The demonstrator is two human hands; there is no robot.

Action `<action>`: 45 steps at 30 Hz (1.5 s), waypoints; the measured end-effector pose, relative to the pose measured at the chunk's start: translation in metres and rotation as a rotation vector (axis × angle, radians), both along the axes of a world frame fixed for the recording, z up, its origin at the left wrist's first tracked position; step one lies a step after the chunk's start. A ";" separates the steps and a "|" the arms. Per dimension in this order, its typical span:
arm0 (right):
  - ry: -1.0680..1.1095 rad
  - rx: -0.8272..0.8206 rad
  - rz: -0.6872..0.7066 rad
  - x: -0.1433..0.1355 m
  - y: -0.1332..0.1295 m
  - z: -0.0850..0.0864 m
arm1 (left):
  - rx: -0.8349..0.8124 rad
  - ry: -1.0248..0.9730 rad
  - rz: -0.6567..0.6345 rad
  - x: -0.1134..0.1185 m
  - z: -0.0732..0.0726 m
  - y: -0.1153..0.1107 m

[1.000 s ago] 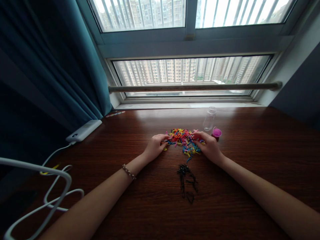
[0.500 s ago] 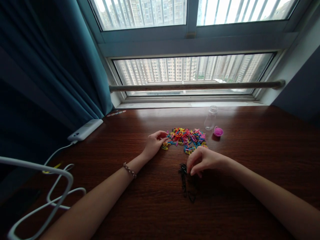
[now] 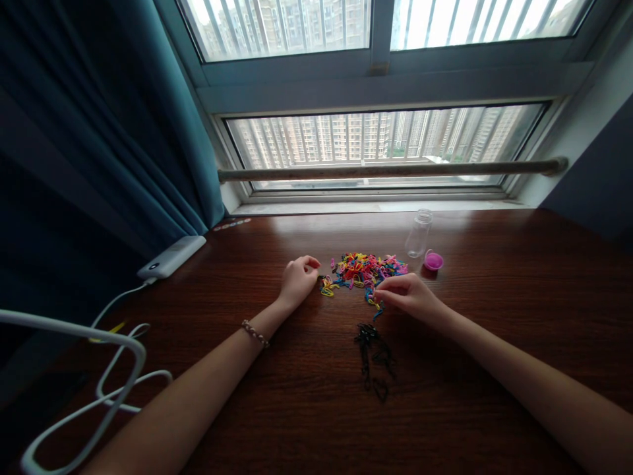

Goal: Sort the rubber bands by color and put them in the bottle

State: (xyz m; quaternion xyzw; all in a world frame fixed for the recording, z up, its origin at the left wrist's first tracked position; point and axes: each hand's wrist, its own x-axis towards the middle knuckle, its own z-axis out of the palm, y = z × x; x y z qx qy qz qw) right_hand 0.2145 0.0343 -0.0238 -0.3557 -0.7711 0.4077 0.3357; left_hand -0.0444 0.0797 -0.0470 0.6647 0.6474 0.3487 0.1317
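Note:
A heap of small colourful rubber bands (image 3: 363,267) lies on the dark wooden table. At its left edge is my left hand (image 3: 299,280), thumb and forefinger together, with a small black band showing at the fingertips. My right hand (image 3: 408,293) reaches over the front right of the heap. Its fingers are pinched among blue and yellow bands, and whatever is between them is too small to make out. Closer to me, below the right hand, black rubber bands (image 3: 366,335) form a separate loose pile.
Behind the heap stands a clear plastic bottle (image 3: 418,234), a pink cap (image 3: 433,262) beside it. A white power strip (image 3: 172,257) sits by the curtain (image 3: 192,152), its white cable (image 3: 119,340) looping at left. The window (image 3: 386,145) lies beyond the table.
My right hand has moved up from the black pile to the colourful heap, uncovering more black bands. My left hand has drawn slightly left, away from the heap.

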 end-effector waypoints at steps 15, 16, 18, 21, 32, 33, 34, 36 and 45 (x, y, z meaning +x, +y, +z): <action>-0.600 0.648 -0.006 -0.056 0.004 -0.010 | 0.094 0.064 -0.067 -0.004 -0.010 0.006; -0.624 0.641 -0.026 -0.059 0.005 -0.013 | 0.129 0.034 -0.059 -0.004 -0.011 0.007; -0.641 0.627 -0.061 -0.064 0.007 -0.018 | 0.173 -0.029 -0.058 -0.004 -0.011 0.008; -0.605 0.611 -0.067 -0.064 0.008 -0.023 | 0.198 -0.115 -0.102 -0.001 -0.009 0.006; -0.449 0.595 -0.115 -0.058 0.012 -0.017 | 0.238 -0.149 -0.116 0.005 -0.009 0.001; -0.469 0.591 -0.114 -0.060 0.013 -0.016 | 0.238 -0.141 -0.119 0.005 -0.009 0.001; -0.494 0.581 -0.113 -0.062 0.015 -0.016 | 0.239 -0.136 -0.122 0.006 -0.008 0.001; -0.548 0.554 -0.110 -0.066 0.018 -0.016 | 0.241 -0.129 -0.123 0.006 -0.008 0.000; -0.633 0.476 -0.107 -0.080 0.029 -0.015 | 0.241 -0.134 -0.129 0.006 -0.008 0.000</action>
